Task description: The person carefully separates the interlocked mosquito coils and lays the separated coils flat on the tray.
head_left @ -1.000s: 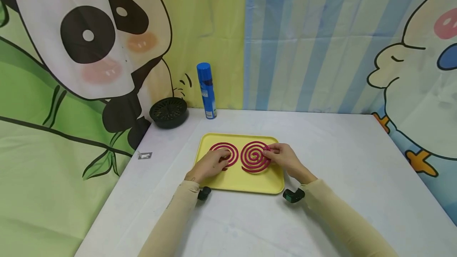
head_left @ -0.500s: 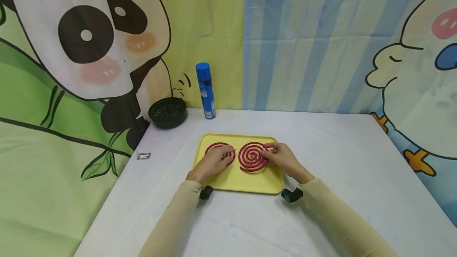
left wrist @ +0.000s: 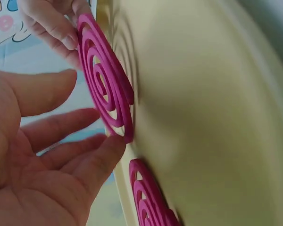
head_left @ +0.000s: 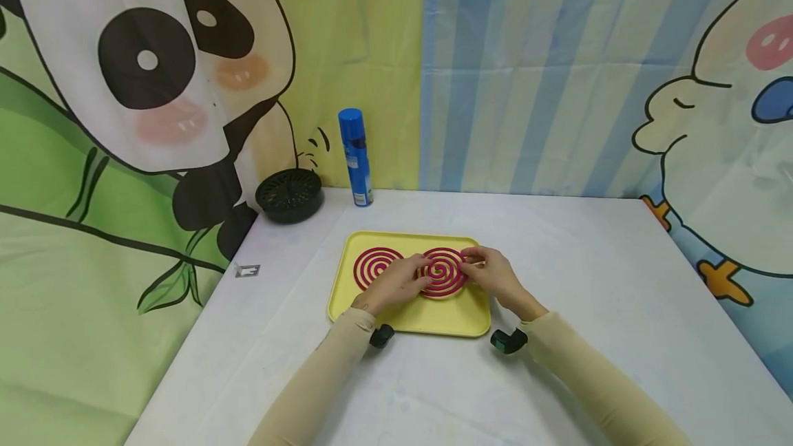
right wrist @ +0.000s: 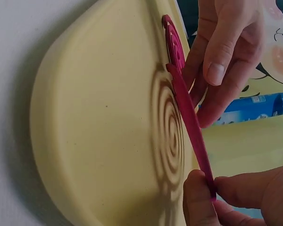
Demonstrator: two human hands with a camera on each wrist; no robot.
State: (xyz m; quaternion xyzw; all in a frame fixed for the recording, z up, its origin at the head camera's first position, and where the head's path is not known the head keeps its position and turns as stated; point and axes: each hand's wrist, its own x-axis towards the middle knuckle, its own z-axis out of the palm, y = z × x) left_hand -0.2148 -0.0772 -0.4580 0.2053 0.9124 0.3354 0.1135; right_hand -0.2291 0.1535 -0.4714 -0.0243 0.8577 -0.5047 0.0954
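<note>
A magenta mosquito coil [head_left: 442,288] is held slightly raised and tilted above a yellow tray [head_left: 458,323], its shadow falling on the tray in the right wrist view. My right hand [head_left: 495,275] pinches its right edge between thumb and fingers. My left hand [head_left: 396,282] is at the coil's other side, thumb apart from it; in the left wrist view a fingertip [left wrist: 115,143] overlaps the coil's edge, and I cannot tell whether it touches. A second magenta mosquito coil [head_left: 367,268] lies on the tray's left part, partly hidden by my left hand.
At the table's back left stand a round black slotted holder [head_left: 289,196] and a blue spray can [head_left: 356,158]. A small label [head_left: 248,271] lies on the white table [head_left: 588,260] near its left edge. Printed curtains [head_left: 526,67] hang behind.
My left hand has moved right, from the left coil to the one in my right hand, leaving more of the left coil visible. My right hand keeps its pinch with little movement.
</note>
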